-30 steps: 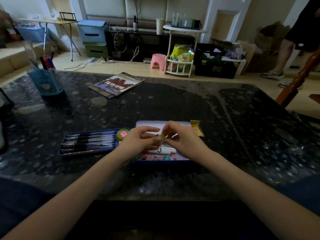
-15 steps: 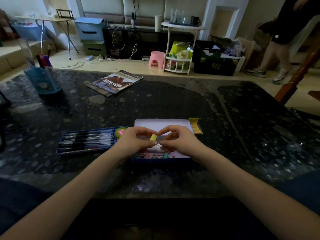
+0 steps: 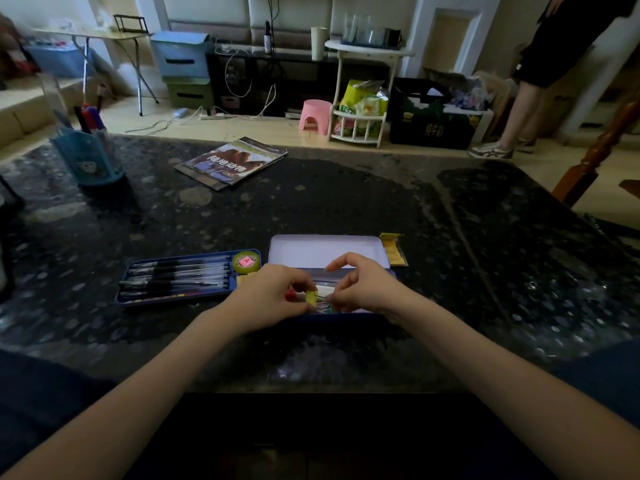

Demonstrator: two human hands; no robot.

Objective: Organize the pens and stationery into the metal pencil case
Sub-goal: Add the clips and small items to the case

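Note:
The open metal pencil case (image 3: 329,249) lies in front of me, its pale lid raised at the back. Both hands hover low over its inside. My left hand (image 3: 273,297) and my right hand (image 3: 360,289) together pinch a small yellow binder clip (image 3: 311,296) just above the case's contents. A white eraser-like piece and colourful bits show under my fingers. To the left lies the blue inner tray (image 3: 138,297) with several black pens (image 3: 180,277) and a round yellow-green tape roll (image 3: 246,262).
A yellow packet (image 3: 393,249) lies at the case's right rear corner. A magazine (image 3: 232,162) sits farther back, a blue pen holder (image 3: 88,157) at far left. A person stands on the floor at far right. The dark marble table (image 3: 450,271) spreads widely around.
Both hands have sunk lower into the case with the yellow clip. The clip, held up with its wire handle hanging a second ago, is now down near the contents.

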